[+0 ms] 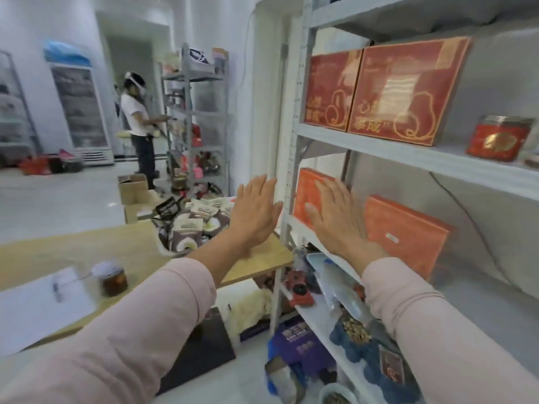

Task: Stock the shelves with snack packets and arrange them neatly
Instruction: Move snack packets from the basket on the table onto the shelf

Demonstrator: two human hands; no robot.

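Both my hands are raised in front of me with the fingers straight and close together, palms facing away, and neither holds anything. My left hand [255, 211] hangs in the air just left of the grey upright of the shelf unit [294, 141]. My right hand [335, 220] is spread in front of the left of two orange boxes [408, 237] on the middle shelf; I cannot tell whether it touches the box. My pink sleeves [140, 330] cover both forearms. The snack packets [198, 225], white and brown, lie in a loose heap past the far end of the wooden table [43, 252], left of my left hand and well apart from the shelves. On the shelf above the orange boxes, two red boxes [408, 88] with gold print stand side by side, touching, and a red jar [500, 138] sits to their right. The shelf below my right hand holds blue packets [355, 333] and a red item I cannot make out. On the near part of the table stand a small jar of dark liquid [112, 277] and a white sheet [38, 304]. Far to the left, another person [140, 121] in a white top stands at a second grey rack [195, 112], with an open cardboard box [134, 191] on the floor nearby.
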